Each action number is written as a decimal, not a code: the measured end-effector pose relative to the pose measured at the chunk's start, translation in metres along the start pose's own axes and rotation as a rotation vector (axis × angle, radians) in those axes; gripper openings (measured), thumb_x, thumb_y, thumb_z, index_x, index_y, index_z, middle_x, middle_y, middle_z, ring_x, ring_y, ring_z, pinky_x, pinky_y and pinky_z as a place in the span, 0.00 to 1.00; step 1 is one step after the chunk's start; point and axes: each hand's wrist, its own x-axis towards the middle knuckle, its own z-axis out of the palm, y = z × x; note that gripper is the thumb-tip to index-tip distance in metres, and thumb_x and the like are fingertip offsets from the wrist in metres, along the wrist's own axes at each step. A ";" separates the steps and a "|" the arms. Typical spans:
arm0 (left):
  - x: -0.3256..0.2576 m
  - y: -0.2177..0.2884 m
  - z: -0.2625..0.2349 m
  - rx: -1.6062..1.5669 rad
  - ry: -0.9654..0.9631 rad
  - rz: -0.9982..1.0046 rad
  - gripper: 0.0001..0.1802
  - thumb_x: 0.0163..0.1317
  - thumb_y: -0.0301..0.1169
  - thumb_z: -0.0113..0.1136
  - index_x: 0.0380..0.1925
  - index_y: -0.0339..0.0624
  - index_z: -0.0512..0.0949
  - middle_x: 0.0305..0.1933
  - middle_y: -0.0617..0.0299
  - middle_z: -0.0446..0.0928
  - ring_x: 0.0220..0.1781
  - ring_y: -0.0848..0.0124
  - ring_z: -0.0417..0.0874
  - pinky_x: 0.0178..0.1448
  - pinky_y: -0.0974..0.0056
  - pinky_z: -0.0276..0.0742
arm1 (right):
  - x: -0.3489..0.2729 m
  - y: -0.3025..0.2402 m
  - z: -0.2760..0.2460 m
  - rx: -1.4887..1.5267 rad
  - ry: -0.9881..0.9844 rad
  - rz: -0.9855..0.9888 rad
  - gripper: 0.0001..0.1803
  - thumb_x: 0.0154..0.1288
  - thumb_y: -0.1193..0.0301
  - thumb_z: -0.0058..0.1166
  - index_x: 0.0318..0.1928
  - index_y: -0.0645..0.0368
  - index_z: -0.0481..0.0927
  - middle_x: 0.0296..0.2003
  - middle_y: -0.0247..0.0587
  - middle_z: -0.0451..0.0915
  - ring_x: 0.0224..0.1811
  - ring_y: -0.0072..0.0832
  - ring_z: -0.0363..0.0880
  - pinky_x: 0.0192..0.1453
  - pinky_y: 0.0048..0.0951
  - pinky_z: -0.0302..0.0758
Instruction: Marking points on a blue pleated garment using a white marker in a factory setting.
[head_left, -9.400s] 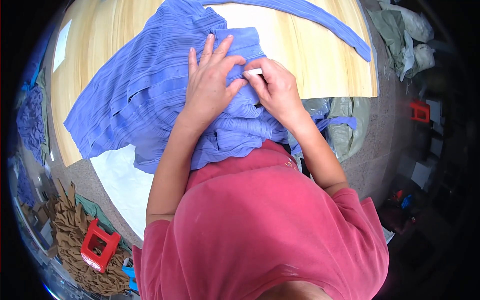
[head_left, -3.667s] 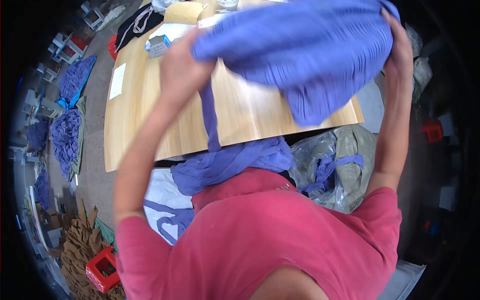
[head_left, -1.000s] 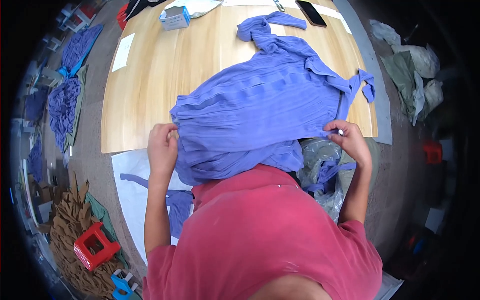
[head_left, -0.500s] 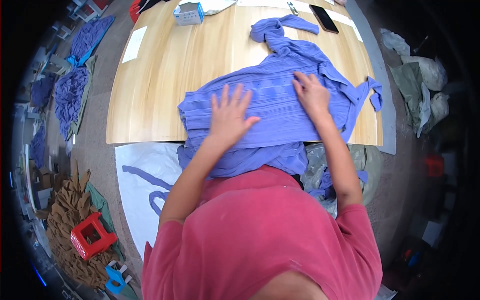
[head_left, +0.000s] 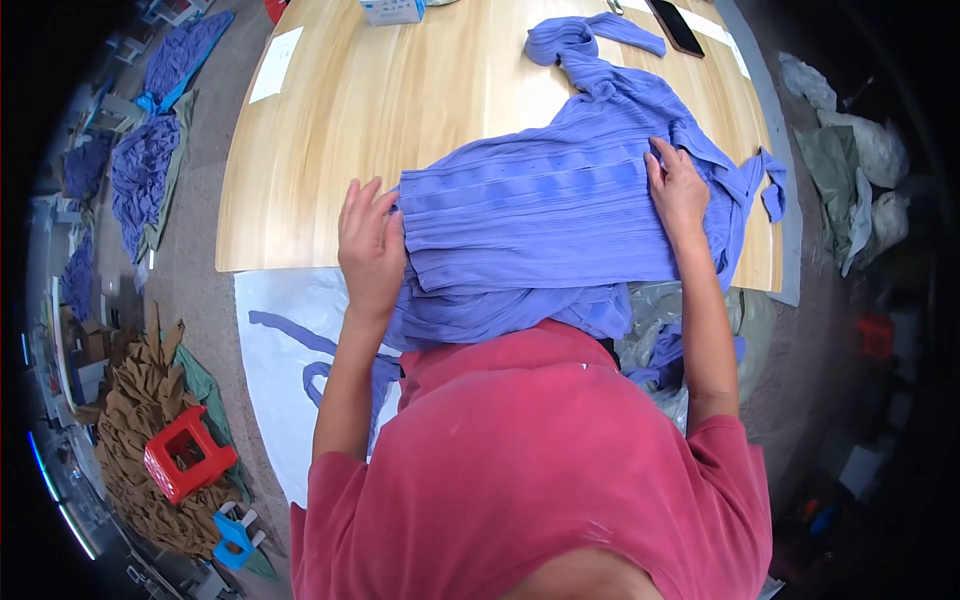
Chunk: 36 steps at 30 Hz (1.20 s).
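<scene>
Garment [head_left: 540, 230], blue-violet and finely ribbed, lies mid-frame along the near edge of a smooth wood-grain table [head_left: 320, 160]; we judge it light, soft and floppy, best taken by both ends. We see the left hand [head_left: 372, 235] at its straight left edge, fingers loosely parted; the right hand [head_left: 680, 190] rests towards its right end, fingers bent, though we cannot tell whether they pinch anything.

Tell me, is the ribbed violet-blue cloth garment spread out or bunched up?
Mostly spread: the garment lies broad and flat on the pale wooden tabletop, though its far end curls over.
</scene>
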 end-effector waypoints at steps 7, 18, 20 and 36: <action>-0.009 0.026 0.030 0.206 -0.377 0.160 0.22 0.59 0.33 0.65 0.54 0.45 0.77 0.67 0.58 0.70 0.74 0.54 0.62 0.73 0.36 0.50 | -0.005 0.006 -0.002 -0.016 -0.027 0.034 0.15 0.67 0.58 0.55 0.52 0.42 0.80 0.32 0.40 0.78 0.33 0.41 0.82 0.34 0.41 0.77; -0.050 0.004 0.014 0.101 -0.182 0.149 0.24 0.56 0.37 0.68 0.53 0.46 0.79 0.68 0.59 0.70 0.74 0.51 0.62 0.72 0.40 0.51 | -0.011 -0.059 -0.020 0.262 -0.003 -0.015 0.13 0.62 0.75 0.60 0.48 0.56 0.83 0.36 0.43 0.80 0.34 0.33 0.80 0.39 0.30 0.75; -0.051 0.005 0.014 0.041 -0.146 0.170 0.19 0.56 0.34 0.68 0.49 0.45 0.80 0.65 0.57 0.72 0.73 0.50 0.63 0.72 0.41 0.52 | -0.035 -0.104 -0.014 0.453 -0.090 -0.168 0.11 0.60 0.80 0.59 0.44 0.57 0.83 0.33 0.40 0.79 0.31 0.30 0.78 0.34 0.26 0.74; -0.017 -0.004 0.019 0.096 -0.190 -0.063 0.10 0.58 0.26 0.60 0.40 0.50 0.80 0.67 0.60 0.71 0.77 0.51 0.56 0.74 0.34 0.42 | -0.080 -0.209 0.004 0.509 -0.161 -0.624 0.15 0.51 0.78 0.60 0.42 0.52 0.86 0.38 0.36 0.79 0.33 0.32 0.80 0.34 0.33 0.76</action>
